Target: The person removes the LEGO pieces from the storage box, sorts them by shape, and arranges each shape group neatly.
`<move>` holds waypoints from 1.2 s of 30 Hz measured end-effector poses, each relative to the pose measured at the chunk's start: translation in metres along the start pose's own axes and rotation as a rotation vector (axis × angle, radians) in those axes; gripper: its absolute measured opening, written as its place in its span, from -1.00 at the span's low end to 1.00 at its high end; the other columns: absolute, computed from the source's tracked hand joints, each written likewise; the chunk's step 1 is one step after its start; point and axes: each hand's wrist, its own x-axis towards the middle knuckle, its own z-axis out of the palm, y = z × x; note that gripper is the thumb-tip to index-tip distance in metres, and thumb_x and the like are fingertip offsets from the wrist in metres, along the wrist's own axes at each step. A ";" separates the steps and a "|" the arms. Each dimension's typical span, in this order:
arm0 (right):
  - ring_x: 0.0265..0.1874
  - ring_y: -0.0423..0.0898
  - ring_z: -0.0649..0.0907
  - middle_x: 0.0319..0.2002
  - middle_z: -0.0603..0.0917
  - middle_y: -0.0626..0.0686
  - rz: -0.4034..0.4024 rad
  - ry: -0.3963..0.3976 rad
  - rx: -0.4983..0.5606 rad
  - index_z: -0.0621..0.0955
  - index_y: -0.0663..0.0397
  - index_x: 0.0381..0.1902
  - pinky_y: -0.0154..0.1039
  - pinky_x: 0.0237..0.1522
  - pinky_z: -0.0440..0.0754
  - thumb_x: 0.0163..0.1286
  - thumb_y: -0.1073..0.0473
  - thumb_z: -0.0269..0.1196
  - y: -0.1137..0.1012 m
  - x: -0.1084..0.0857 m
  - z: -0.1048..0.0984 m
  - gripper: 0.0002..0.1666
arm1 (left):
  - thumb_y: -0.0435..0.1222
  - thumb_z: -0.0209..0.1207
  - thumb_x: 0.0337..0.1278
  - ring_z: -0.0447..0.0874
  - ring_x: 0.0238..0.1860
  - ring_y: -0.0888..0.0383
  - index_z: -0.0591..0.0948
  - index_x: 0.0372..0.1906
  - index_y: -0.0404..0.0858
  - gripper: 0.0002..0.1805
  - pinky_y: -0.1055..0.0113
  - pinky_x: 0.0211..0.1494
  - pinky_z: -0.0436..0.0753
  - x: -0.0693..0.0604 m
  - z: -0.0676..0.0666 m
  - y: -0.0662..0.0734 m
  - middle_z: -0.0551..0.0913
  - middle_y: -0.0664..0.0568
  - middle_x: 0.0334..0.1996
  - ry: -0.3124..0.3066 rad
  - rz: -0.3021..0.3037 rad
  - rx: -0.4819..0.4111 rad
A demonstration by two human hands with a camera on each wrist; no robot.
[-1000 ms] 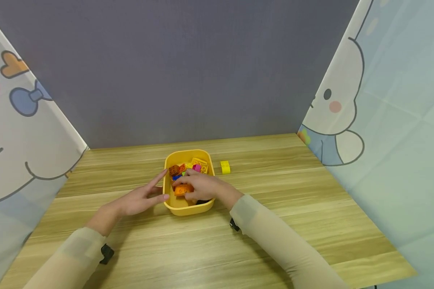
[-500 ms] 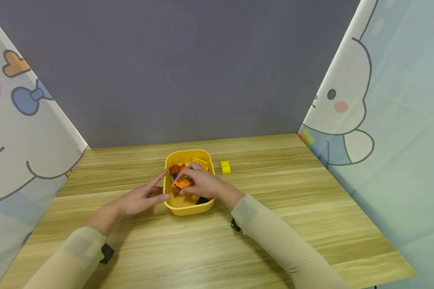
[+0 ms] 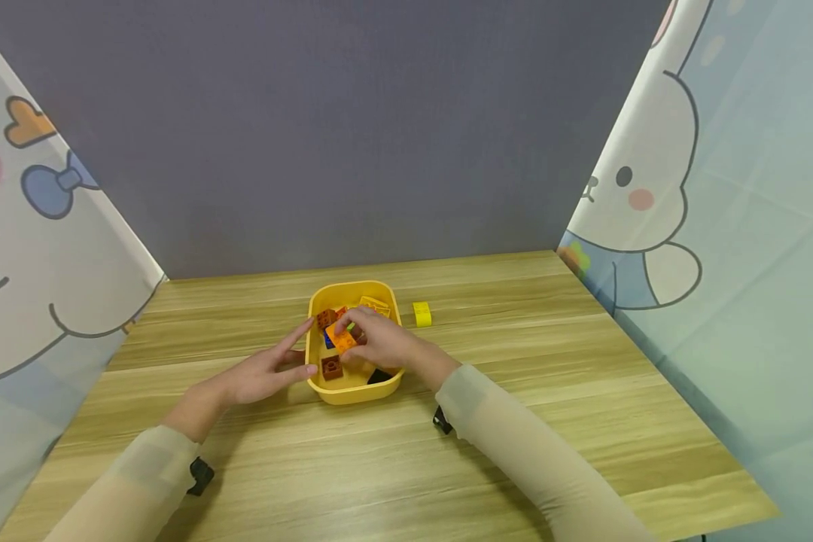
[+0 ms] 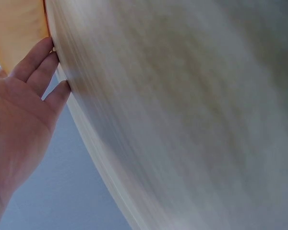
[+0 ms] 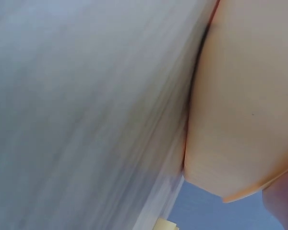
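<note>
Centre of the head view: my right hand [image 3: 385, 341] pinches an orange brick [image 3: 341, 339] inside the yellow bin [image 3: 355, 396]; a light, firm hold suits it. Further left, my left hand [image 3: 260, 374], fingers spread, braces the bin. Left wrist, upper left: fingers extended. Right wrist, right side: bin wall hides my pinch.

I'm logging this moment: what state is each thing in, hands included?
Yellow bin: upright, open on top
Orange brick: pinched by the right hand
Right hand: gripping that brick
Left hand: fingers spread, touching the bin
Near brown brick: lying in the bin
Black piece: lying in the bin
Far bricks: jumbled, partly hidden
Yellow block: on the table, outside the bin
</note>
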 end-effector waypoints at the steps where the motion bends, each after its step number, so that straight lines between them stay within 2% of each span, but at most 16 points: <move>1: 0.10 -0.12 0.68 0.23 0.58 0.03 -0.003 0.005 0.014 0.58 -0.08 0.19 -0.35 0.14 0.72 0.52 0.20 0.47 0.000 0.000 0.000 -0.60 | 0.22 0.12 0.64 0.54 0.52 -0.41 -0.25 0.83 0.25 0.02 -0.51 0.48 0.48 0.000 0.001 0.000 0.50 -0.33 0.57 0.001 -0.004 0.000; 4: 0.11 -0.10 0.66 0.23 0.57 0.03 -0.023 0.033 0.069 0.58 -0.07 0.20 -0.38 0.17 0.72 0.54 0.27 0.44 0.001 -0.001 0.000 -0.62 | 0.25 0.10 0.64 0.53 0.53 -0.41 -0.27 0.83 0.26 0.01 -0.52 0.48 0.47 0.001 0.002 -0.002 0.50 -0.32 0.57 0.004 -0.010 0.008; 7: 0.09 -0.08 0.69 0.28 0.57 0.07 -0.063 0.069 0.119 0.56 -0.02 0.28 -0.36 0.19 0.74 0.52 0.32 0.44 0.002 -0.001 -0.001 -0.53 | 0.28 0.08 0.63 0.51 0.54 -0.42 -0.27 0.82 0.32 0.00 -0.54 0.50 0.44 0.001 0.002 -0.003 0.50 -0.29 0.58 0.010 -0.028 0.011; 11: 0.03 -0.08 0.71 0.35 0.57 0.12 -0.102 0.110 0.135 0.56 0.00 0.43 -0.34 0.17 0.77 0.50 0.34 0.45 0.002 0.000 -0.005 -0.38 | 0.30 0.06 0.63 0.48 0.55 -0.43 -0.28 0.81 0.36 -0.01 -0.56 0.50 0.41 0.000 0.002 -0.004 0.48 -0.27 0.60 0.007 -0.038 0.007; 15: 0.03 -0.09 0.68 0.37 0.56 0.15 -0.095 0.115 0.150 0.57 0.01 0.48 -0.32 0.20 0.77 0.50 0.37 0.44 0.003 -0.001 -0.013 -0.36 | 0.31 0.06 0.62 0.49 0.56 -0.42 -0.28 0.81 0.36 0.00 -0.54 0.51 0.41 0.000 0.001 -0.004 0.48 -0.27 0.60 0.003 -0.042 0.002; 21: 0.14 0.06 0.71 0.47 0.50 0.20 -0.094 0.142 0.247 0.50 0.13 0.52 -0.22 0.24 0.78 0.50 0.48 0.36 0.016 -0.008 -0.033 -0.31 | 0.31 0.07 0.62 0.46 0.57 -0.43 -0.28 0.82 0.31 0.01 -0.54 0.53 0.39 0.000 0.001 -0.004 0.48 -0.29 0.60 0.004 -0.036 0.010; 26: 0.10 0.11 0.74 0.43 0.52 0.28 -0.098 0.205 0.289 0.47 0.23 0.52 -0.23 0.16 0.80 0.48 0.52 0.35 0.031 -0.023 -0.058 -0.31 | 0.29 0.09 0.62 0.46 0.57 -0.44 -0.28 0.83 0.28 0.03 -0.53 0.54 0.39 0.000 -0.001 -0.001 0.47 -0.33 0.59 0.006 -0.021 0.027; 31: -0.01 0.09 0.79 0.31 0.57 0.30 -0.039 0.269 0.272 0.48 0.17 0.55 -0.32 -0.02 0.80 0.50 0.47 0.38 0.048 -0.042 -0.082 -0.28 | 0.27 0.09 0.63 0.46 0.57 -0.44 -0.29 0.83 0.25 0.04 -0.51 0.55 0.40 0.000 -0.001 0.000 0.46 -0.35 0.60 -0.001 -0.017 0.022; 36: 0.07 0.14 0.76 0.34 0.52 0.33 0.053 0.302 0.301 0.43 0.13 0.62 -0.40 -0.02 0.77 0.50 0.48 0.38 0.068 -0.059 -0.100 -0.21 | 0.27 0.10 0.63 0.46 0.56 -0.44 -0.28 0.83 0.25 0.03 -0.50 0.54 0.41 -0.001 -0.001 0.001 0.46 -0.36 0.59 0.000 -0.019 0.019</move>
